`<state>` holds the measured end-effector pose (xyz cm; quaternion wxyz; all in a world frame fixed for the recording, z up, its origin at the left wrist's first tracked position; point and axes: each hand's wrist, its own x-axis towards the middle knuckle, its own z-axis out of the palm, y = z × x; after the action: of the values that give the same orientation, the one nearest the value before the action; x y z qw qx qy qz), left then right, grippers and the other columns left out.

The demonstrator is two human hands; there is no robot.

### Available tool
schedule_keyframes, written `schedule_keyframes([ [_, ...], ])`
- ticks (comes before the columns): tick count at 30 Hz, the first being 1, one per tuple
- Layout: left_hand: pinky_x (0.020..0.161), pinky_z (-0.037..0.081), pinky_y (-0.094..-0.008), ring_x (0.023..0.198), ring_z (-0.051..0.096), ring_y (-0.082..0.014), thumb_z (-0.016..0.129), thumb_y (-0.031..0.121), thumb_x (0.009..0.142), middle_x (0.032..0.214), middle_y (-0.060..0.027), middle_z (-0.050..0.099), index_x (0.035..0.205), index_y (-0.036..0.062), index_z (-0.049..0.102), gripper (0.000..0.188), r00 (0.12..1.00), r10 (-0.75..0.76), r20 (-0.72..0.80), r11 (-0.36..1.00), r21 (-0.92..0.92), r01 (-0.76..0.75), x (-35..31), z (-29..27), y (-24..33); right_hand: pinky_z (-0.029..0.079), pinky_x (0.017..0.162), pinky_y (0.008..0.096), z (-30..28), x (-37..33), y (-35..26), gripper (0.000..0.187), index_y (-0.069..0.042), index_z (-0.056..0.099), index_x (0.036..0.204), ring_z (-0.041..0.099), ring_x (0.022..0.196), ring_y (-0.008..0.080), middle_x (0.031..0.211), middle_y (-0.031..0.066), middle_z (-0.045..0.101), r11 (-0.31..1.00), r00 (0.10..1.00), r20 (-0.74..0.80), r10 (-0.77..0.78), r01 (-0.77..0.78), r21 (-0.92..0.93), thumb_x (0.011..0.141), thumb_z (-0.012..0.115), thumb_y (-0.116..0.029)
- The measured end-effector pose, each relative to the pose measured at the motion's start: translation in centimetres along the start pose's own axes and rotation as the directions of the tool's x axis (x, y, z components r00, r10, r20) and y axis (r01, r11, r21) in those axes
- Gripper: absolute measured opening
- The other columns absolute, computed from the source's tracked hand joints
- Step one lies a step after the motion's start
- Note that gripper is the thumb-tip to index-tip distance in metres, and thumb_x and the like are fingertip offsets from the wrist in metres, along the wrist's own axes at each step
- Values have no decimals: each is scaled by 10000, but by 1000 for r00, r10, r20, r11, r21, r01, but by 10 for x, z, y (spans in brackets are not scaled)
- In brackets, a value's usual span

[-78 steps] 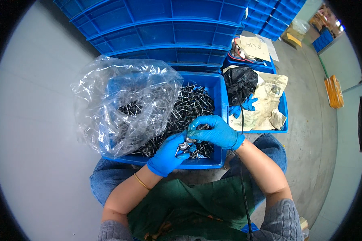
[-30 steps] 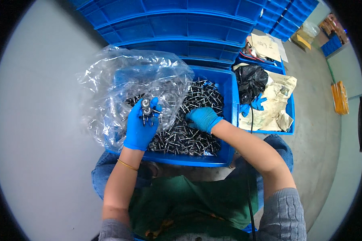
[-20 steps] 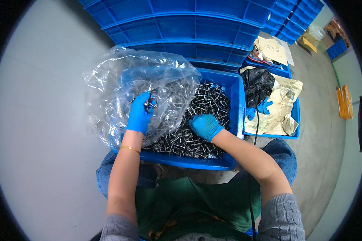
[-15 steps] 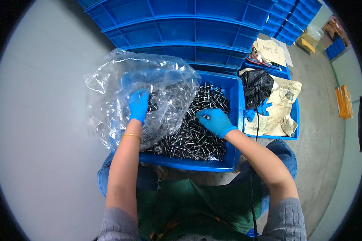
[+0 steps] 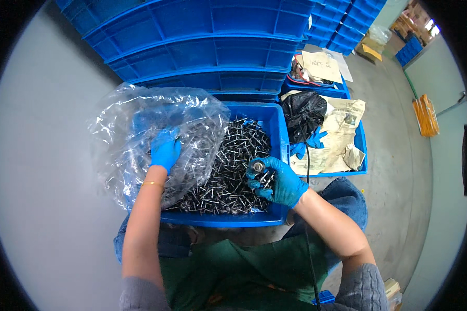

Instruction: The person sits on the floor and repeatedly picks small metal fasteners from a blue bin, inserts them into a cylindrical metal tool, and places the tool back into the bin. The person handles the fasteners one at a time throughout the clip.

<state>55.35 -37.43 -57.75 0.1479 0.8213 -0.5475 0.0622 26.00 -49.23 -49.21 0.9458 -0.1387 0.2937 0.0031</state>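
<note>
A blue plastic crate point(image 5: 282, 150) in front of me holds a heap of thin dark metal pins point(image 5: 238, 150) with shiny shanks. Across its left half lies a clear plastic bag point(image 5: 119, 119), crumpled and spilling over the crate's left side. My left hand point(image 5: 165, 150), in a blue glove, is at the bag with its fingers curled; film and glare hide what they hold. Over the crate's right side my right hand point(image 5: 283, 181), gloved too, is turned palm up, closed around several metal pins. One round silver end point(image 5: 258, 166) shows by its thumb.
Stacked blue crates point(image 5: 207, 57) rise just beyond. To the right, another blue crate point(image 5: 362, 155) carries brown paper point(image 5: 337, 150), a black plastic bag point(image 5: 303, 111) and a blue glove point(image 5: 315, 139). A black cable point(image 5: 309, 233) hangs past my right forearm. A pale wall stands left.
My right hand has lifted from the heap, moved toward me and turned palm up, showing metal pins in it. My left hand stays at the bag. The whole view has shifted.
</note>
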Motion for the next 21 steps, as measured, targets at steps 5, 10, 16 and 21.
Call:
schedule_keyframes([
  [5, 724, 425, -402, 810, 527, -316, 557, 83, 710, 926, -150, 549, 999, 57, 553, 290, 995, 96, -41, 990, -103, -99, -32, -52, 26, 344, 336, 209, 3, 7, 5, 207, -61, 536, 826, 508, 608, 164, 773, 76, 557, 998, 998, 58, 23, -26, 52, 794, 439, -242],
  [10, 658, 439, -292, 742, 522, -207, 651, 124, 693, 911, -96, 527, 1080, 82, 513, 413, 998, -27, 54, 681, -730, 58, -38, -114, 145, 341, 342, 197, 16, 5, 13, 213, -78, 543, 851, 524, 593, 134, 749, 52, 562, 991, 993, 78, 86, -94, 97, 813, 428, -252],
  [16, 635, 444, -278, 768, 517, -193, 682, 141, 665, 947, -65, 469, 1007, 114, 541, 371, 993, 35, -112, 679, -727, -106, -44, -127, 162, 359, 366, 182, 32, 7, 22, 196, -97, 550, 876, 544, 582, 103, 736, 24, 567, 996, 993, 76, 86, -84, -28, 835, 426, -243],
  [21, 588, 442, -234, 699, 555, -133, 594, 33, 741, 806, -70, 560, 853, 33, 573, 114, 986, -160, 37, 482, -869, 111, -41, -128, 166, 357, 380, 173, 46, 1, 23, 189, -67, 532, 870, 524, 571, 99, 723, 39, 565, 947, 971, -8, -240, 232, -225, 860, 435, -228],
])
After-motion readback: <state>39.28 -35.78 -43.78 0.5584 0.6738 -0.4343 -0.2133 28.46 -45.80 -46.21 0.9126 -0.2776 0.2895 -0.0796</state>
